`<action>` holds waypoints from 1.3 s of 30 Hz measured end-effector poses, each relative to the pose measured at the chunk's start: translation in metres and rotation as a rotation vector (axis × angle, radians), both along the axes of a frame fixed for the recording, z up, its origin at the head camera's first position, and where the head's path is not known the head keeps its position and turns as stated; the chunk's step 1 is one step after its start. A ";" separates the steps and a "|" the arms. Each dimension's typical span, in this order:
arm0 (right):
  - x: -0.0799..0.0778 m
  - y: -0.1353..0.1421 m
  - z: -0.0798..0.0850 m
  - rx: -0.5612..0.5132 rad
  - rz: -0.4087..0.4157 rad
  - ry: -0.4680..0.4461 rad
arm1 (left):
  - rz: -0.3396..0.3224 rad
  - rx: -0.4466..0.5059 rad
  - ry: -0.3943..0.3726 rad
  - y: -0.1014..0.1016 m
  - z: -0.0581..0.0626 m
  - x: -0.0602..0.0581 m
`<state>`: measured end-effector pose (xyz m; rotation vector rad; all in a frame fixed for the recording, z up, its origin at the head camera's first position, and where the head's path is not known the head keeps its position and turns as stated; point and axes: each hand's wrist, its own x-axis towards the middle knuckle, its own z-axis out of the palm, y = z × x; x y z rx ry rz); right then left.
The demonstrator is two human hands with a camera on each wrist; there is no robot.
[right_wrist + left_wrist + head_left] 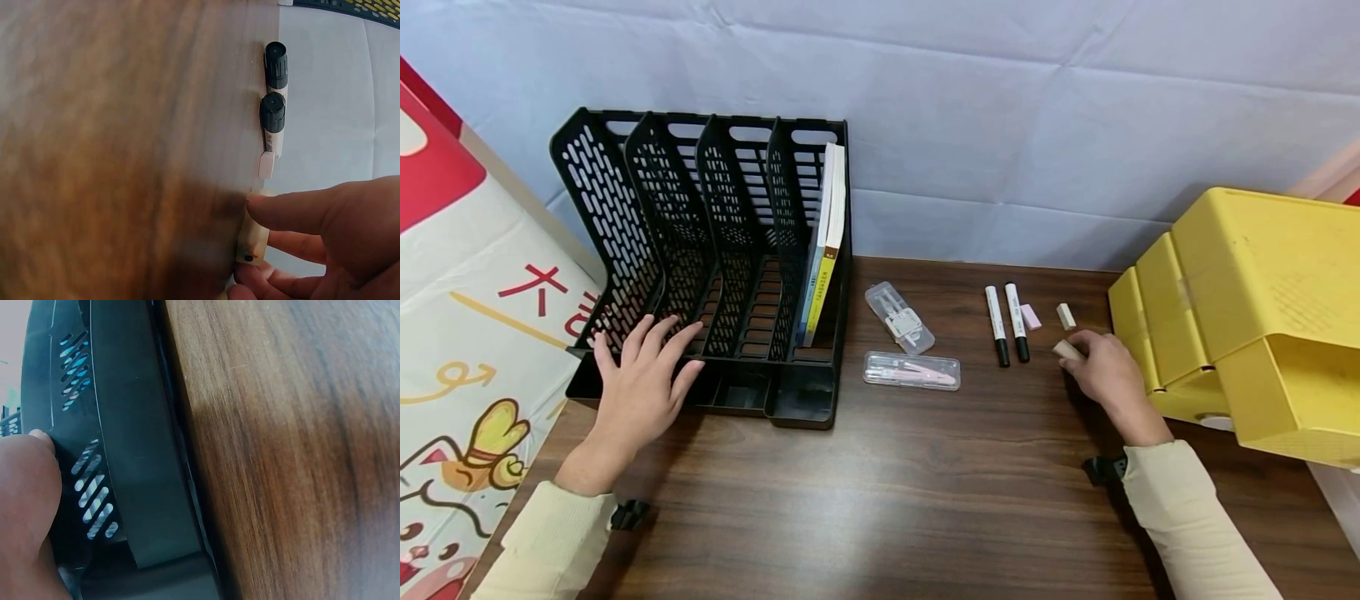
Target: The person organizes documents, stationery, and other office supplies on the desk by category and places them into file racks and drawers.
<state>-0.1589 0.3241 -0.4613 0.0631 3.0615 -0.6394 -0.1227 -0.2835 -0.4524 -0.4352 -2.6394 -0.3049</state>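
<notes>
My left hand [638, 383], fingers spread, lies over the front of a black desktop file organizer [805, 392] in the head view. In the left wrist view, its thumb [28, 487] is against the organizer's black plastic [134, 425]. On the right, my right hand [1105, 372] pinches a small off-white eraser [1067, 351] between thumb and fingers, low over the table. Seen from the right wrist, that eraser [253, 240] has a dark spot near one end. Just behind it lie a white eraser [1065, 316] and a pink eraser [1030, 317].
Two markers [996, 325] with black caps lie left of the erasers. Farther left are two clear cases [912, 371] of drawing tools. Books [824, 250] stand in the organizer's rightmost slot. A yellow storage box [1262, 292] stands at the right, close to my right hand.
</notes>
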 end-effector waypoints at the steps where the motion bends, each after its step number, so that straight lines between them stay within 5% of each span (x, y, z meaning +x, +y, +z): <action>1: 0.000 0.000 0.000 -0.004 -0.001 0.000 | 0.001 0.000 -0.001 0.000 0.000 0.000; 21: 0.009 -0.008 0.015 -0.028 0.060 0.001 | -0.013 0.002 0.007 0.002 0.001 0.002; 39: 0.056 -0.035 0.089 0.000 0.332 0.011 | -0.003 0.001 -0.001 0.001 0.001 0.000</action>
